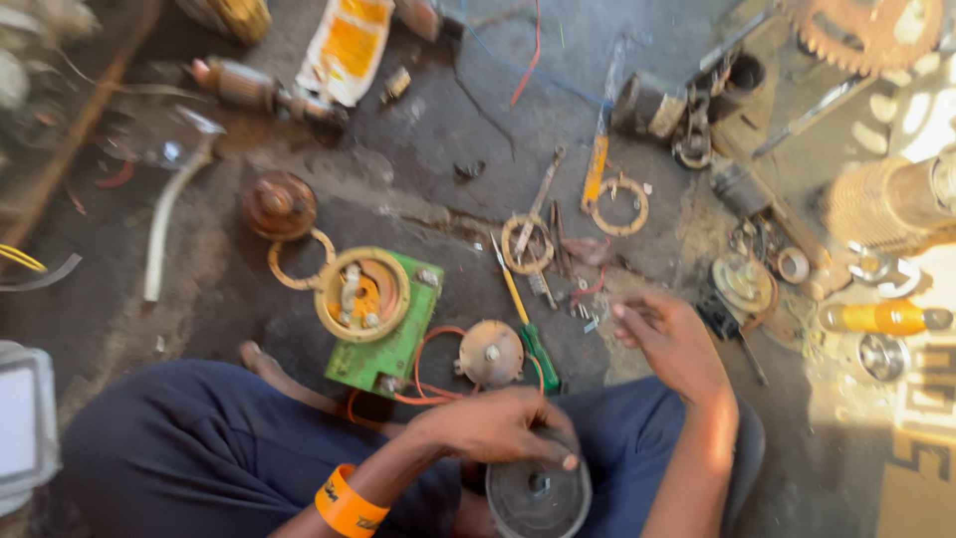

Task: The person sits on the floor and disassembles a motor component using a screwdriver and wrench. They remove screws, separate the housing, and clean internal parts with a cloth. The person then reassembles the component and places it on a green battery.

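Nearest the camera, a dark round disc [538, 495] sits in the person's lap, between knees clad in dark blue. Left hand [495, 426], with an orange wristband [347, 503] on its wrist, lies over the disc's top rim, fingers [558, 456] curled on the edge and grasping it. Right hand [669, 339] hovers beyond the disc, above the floor [418, 139]; its fingers are half bent, and blur hides whether they pinch anything small.

Just beyond the disc lie a round tan cover [490, 353] and a green-handled screwdriver [530, 324]. Left of the cover sits a green plate [393, 339] carrying a yellow ring, with orange wire looping from it.

Judging from this, the disc is steadied by one hand only on a soft lap, so it could tip or roll off. Screws scattered near the screwdriver could easily be lost in the floor's clutter.
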`<state>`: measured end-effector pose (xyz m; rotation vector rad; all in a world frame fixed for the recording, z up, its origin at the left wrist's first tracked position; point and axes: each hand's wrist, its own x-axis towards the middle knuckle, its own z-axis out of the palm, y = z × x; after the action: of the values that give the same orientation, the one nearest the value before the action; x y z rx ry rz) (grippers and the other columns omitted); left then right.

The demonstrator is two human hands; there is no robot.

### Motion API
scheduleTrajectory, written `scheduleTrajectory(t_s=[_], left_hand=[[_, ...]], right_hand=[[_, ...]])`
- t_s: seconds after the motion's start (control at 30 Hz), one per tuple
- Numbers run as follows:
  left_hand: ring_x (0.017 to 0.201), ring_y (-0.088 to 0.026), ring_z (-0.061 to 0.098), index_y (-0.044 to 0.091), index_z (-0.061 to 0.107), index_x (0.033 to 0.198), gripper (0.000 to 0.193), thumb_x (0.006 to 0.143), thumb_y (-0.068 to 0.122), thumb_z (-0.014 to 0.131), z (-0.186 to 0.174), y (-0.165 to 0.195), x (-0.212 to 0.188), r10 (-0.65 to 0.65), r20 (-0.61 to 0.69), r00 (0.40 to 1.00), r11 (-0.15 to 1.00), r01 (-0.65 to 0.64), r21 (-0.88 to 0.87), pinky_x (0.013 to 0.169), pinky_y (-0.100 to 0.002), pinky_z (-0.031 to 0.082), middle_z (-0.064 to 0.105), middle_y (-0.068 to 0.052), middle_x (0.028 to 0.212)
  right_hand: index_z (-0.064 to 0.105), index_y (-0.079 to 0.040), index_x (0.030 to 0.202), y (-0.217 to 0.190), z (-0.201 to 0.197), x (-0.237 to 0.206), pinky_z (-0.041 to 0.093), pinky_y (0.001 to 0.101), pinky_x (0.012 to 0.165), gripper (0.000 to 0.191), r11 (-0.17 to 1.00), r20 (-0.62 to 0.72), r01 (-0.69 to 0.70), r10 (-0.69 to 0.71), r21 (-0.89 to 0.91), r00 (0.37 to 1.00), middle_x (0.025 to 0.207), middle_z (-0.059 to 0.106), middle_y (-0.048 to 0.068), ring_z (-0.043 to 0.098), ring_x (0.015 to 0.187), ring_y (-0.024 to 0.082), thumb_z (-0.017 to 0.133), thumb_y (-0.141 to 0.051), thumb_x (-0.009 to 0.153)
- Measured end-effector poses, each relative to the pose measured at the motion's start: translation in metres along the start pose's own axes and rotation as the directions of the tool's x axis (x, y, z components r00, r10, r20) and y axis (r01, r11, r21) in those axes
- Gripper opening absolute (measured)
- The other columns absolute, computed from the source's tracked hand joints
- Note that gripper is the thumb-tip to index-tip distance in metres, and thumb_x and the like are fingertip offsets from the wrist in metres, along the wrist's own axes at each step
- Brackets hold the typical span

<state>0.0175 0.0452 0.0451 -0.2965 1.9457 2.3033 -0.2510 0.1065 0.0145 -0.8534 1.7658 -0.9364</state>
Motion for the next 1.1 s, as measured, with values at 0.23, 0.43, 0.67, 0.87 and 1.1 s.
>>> scheduleTrajectory(t_s=[0.23, 0.43, 0.67, 0.87, 1.1], left_hand=[[0.082, -0.009, 0.061, 0.0, 0.073, 0.106, 0.028, 0.097, 0.026, 0.07, 0.048, 0.028, -0.027, 0.388, -0.028, 0.921, 0.789, -0.348, -0.506, 0.075, -0.031, 0.054, 0.072, -0.006, 0.088], [0.081, -0.008, 0.063, 0.002, 0.073, 0.106, 0.025, 0.095, 0.025, 0.07, 0.059, 0.035, -0.032, 0.352, -0.218, 0.91, 0.738, -0.413, -0.534, 0.074, -0.029, 0.055, 0.072, -0.004, 0.089], [0.08, -0.009, 0.066, 0.006, 0.07, 0.105, 0.025, 0.088, 0.024, 0.073, 0.039, -0.016, 0.022, -0.157, -0.576, 0.802, 0.92, -0.093, -0.381, 0.072, -0.03, 0.056, 0.073, -0.004, 0.09], [0.087, -0.018, 0.072, 0.004, 0.073, 0.106, 0.038, 0.083, 0.034, 0.078, 0.054, -0.053, 0.021, -0.054, -0.17, 0.984, 0.998, 0.061, 0.035, 0.077, -0.035, 0.056, 0.076, -0.011, 0.093], [0.089, -0.017, 0.073, 0.005, 0.073, 0.108, 0.037, 0.083, 0.032, 0.076, 0.05, -0.046, 0.021, -0.036, -0.136, 0.99, 0.999, 0.035, -0.011, 0.079, -0.033, 0.056, 0.077, -0.01, 0.096]], right_hand=[[0.07, -0.004, 0.114, 0.001, 0.01, -0.001, 0.055, 0.0268, 0.073, 0.028, 0.978, 0.109, -0.089, 0.111, -0.189, 0.988, 0.093, 0.075, 0.003, 0.071, 0.083, 0.01, 0.066, -0.023, 0.093], [0.074, 0.002, 0.096, 0.023, 0.001, 0.009, 0.055, 0.0276, 0.064, 0.016, 0.949, -0.112, -0.076, 0.043, -0.306, 0.993, 0.081, 0.076, 0.006, 0.068, 0.069, 0.012, 0.068, -0.012, 0.09], [0.076, -0.001, 0.094, 0.065, 0.012, 0.041, 0.057, 0.029, 0.063, 0.016, 0.873, -0.149, -0.288, 0.248, -0.393, 0.957, 0.075, 0.077, 0.01, 0.073, 0.065, 0.013, 0.073, -0.016, 0.088], [0.078, -0.008, 0.097, 0.062, 0.02, 0.048, 0.055, 0.0317, 0.067, 0.016, 0.805, -0.183, -0.082, -0.034, -0.587, 0.983, 0.08, 0.077, 0.005, 0.073, 0.071, 0.015, 0.072, -0.012, 0.082], [0.079, -0.011, 0.094, 0.047, 0.044, 0.046, 0.053, 0.0339, 0.065, 0.015, 0.788, -0.188, -0.096, -0.025, -0.608, 0.982, 0.077, 0.075, 0.005, 0.07, 0.067, 0.018, 0.076, -0.014, 0.079]])
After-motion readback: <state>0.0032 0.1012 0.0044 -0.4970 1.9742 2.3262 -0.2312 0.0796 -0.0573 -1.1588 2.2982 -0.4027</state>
